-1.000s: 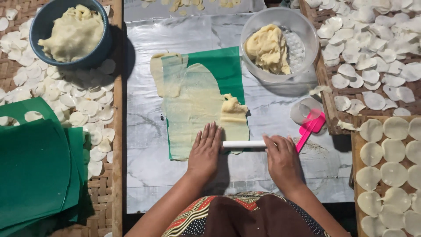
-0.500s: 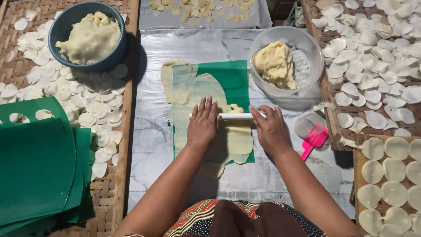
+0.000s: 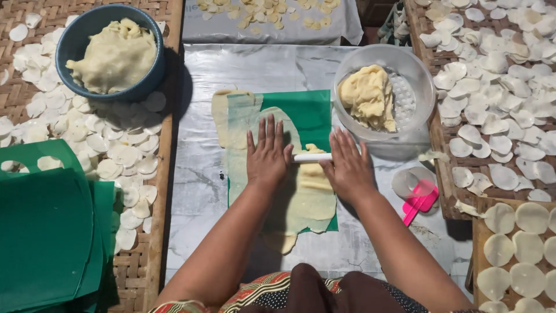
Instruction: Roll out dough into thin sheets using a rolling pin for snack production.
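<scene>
I see the grey marbled work surface filling the middle, with woven bamboo trays to its left and right, both strewn with pale dough rounds. A stack of green plastic sheets lies on the left tray, near me. On the far left stands a blue bowl heaped with dough, and on the far right of the surface a clear plastic bowl holds a smaller yellowish lump.

In the centre I have a green sheet lying flat with a thin sheet of dough spread over it, running from far left to near right past the green edge. A thin white rolling pin lies crosswise on the dough. My left hand rests flat on the pin's left end, fingers straight and slightly spread, pointing far. My right hand covers the right end the same way, palm down, fingers held close together. Only the short stretch of pin between the hands shows.

To the right, near the tray edge, lies a pink plastic scraper beside a clear round lid.
</scene>
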